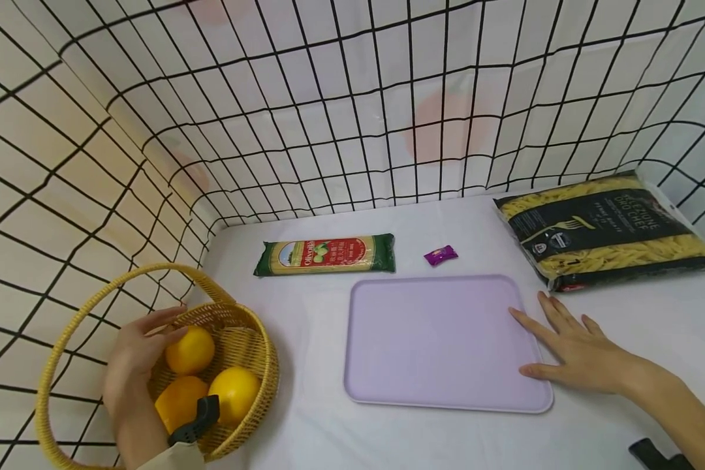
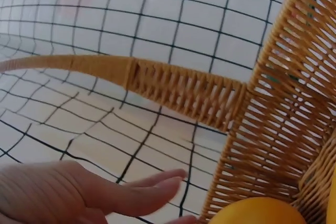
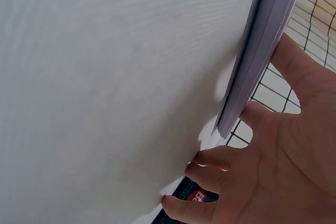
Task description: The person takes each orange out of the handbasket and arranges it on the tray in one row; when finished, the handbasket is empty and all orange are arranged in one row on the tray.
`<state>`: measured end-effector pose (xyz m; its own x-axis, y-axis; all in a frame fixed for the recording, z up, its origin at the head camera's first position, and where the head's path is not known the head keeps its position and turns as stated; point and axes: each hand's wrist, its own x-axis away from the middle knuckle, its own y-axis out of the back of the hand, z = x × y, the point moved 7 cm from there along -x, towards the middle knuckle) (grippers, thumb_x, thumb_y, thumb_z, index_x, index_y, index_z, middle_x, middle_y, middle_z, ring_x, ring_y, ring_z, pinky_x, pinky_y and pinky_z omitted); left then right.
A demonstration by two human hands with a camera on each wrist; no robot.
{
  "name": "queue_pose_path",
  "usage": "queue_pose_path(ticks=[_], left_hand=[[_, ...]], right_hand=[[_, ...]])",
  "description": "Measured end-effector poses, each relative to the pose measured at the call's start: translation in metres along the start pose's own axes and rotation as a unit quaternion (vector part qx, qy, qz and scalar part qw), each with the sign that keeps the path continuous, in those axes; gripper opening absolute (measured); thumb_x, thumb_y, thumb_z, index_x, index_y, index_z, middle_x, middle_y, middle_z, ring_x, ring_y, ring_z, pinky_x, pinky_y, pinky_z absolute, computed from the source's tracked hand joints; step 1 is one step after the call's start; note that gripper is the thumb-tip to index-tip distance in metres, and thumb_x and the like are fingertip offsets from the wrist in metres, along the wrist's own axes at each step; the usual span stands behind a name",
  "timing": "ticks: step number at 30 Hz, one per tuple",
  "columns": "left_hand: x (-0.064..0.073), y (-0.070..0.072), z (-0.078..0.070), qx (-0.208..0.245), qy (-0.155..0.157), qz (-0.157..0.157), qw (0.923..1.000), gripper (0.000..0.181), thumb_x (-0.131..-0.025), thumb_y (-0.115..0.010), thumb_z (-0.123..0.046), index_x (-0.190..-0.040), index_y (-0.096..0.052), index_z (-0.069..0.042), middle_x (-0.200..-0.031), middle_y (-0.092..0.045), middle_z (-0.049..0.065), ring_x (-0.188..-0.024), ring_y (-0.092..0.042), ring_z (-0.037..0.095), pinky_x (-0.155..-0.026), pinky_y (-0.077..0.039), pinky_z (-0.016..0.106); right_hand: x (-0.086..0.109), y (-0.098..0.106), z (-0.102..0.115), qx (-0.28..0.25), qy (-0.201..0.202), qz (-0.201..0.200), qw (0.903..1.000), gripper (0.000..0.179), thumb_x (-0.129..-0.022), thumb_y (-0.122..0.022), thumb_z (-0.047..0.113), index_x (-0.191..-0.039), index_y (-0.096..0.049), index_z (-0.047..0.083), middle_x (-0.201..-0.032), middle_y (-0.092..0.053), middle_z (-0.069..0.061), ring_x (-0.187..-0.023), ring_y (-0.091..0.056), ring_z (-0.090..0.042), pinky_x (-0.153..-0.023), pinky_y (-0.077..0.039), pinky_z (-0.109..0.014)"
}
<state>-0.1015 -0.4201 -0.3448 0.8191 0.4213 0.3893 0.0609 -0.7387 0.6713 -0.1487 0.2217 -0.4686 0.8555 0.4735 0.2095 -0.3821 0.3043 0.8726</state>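
At the left, a yellow wicker basket (image 1: 271, 356) with a tall arched handle (image 1: 73, 326) holds three yellow-orange round fruits (image 1: 190, 350). My left hand (image 1: 134, 356) is at the basket's left rim, its fingertips close to the upper fruit. In the left wrist view, that hand (image 2: 79, 192) shows extended fingers beside the wicker wall (image 2: 262, 145). A pale purple rectangular tray (image 1: 440, 339) lies flat in the middle. Spread fingers of my right hand (image 1: 587, 356) reach the tray's right edge. In the right wrist view, thumb and index lie along that edge (image 3: 262, 51).
Behind the tray are a green-ended pack of spaghetti (image 1: 329, 254) and a small purple wrapped candy (image 1: 440, 255). A large bag of pasta (image 1: 611, 228) lies at the back right. Black wire grid panels (image 1: 352, 104) stand along the back and sides of the white table (image 1: 305, 372).
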Motion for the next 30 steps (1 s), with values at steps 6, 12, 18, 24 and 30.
queue_pose_path(ticks=[6,12,18,24,30], left_hand=[[0.001,-0.002,0.0,-0.023,-0.007,0.025,0.9994,0.061,-0.103,-0.065,-0.029,-0.158,-0.043,-0.016,-0.169,-0.025,0.025,-0.152,-0.025,0.05,-0.117,-0.032,0.059],[0.001,-0.005,0.002,-0.043,-0.01,0.042,0.9981,0.065,-0.101,-0.069,-0.025,-0.158,-0.041,-0.011,-0.164,-0.029,0.031,-0.147,-0.03,0.051,-0.108,-0.044,0.054],[0.0,-0.009,0.003,-0.067,-0.02,0.039,0.9968,0.065,-0.098,-0.072,-0.02,-0.156,-0.044,-0.006,-0.159,-0.035,0.034,-0.124,-0.053,0.041,-0.078,-0.051,0.025],[-0.006,-0.018,0.002,-0.059,-0.035,0.053,0.9963,0.061,-0.099,-0.071,-0.02,-0.153,-0.048,-0.005,-0.153,-0.041,0.035,-0.114,-0.056,0.034,-0.085,-0.056,0.035],[-0.009,-0.029,-0.002,-0.072,-0.053,0.081,0.9928,0.061,-0.101,-0.069,-0.026,-0.153,-0.045,-0.006,-0.158,-0.037,0.036,-0.131,-0.05,0.047,-0.095,-0.054,0.048]], right_hand=[[0.001,0.0,-0.001,0.002,0.0,-0.001,1.0,0.098,-0.091,-0.072,0.055,-0.167,-0.014,0.031,-0.166,-0.005,-0.04,-0.152,-0.005,-0.062,-0.105,-0.011,-0.088],[0.001,-0.001,0.0,0.001,0.004,-0.002,1.0,0.098,-0.091,-0.072,0.054,-0.167,-0.014,0.031,-0.166,-0.005,-0.04,-0.152,-0.005,-0.062,-0.104,-0.012,-0.088],[-0.001,0.0,0.002,0.002,0.007,-0.003,1.0,0.098,-0.091,-0.072,0.054,-0.167,-0.015,0.031,-0.166,-0.006,-0.04,-0.152,-0.006,-0.062,-0.104,-0.013,-0.088],[-0.001,0.0,0.002,0.001,0.006,-0.001,1.0,0.099,-0.091,-0.072,0.054,-0.167,-0.014,0.031,-0.166,-0.005,-0.04,-0.152,-0.004,-0.062,-0.105,-0.012,-0.088],[-0.001,-0.001,0.001,-0.001,0.004,-0.001,1.0,0.098,-0.091,-0.072,0.054,-0.167,-0.015,0.03,-0.166,-0.005,-0.04,-0.153,-0.003,-0.061,-0.105,-0.011,-0.088]])
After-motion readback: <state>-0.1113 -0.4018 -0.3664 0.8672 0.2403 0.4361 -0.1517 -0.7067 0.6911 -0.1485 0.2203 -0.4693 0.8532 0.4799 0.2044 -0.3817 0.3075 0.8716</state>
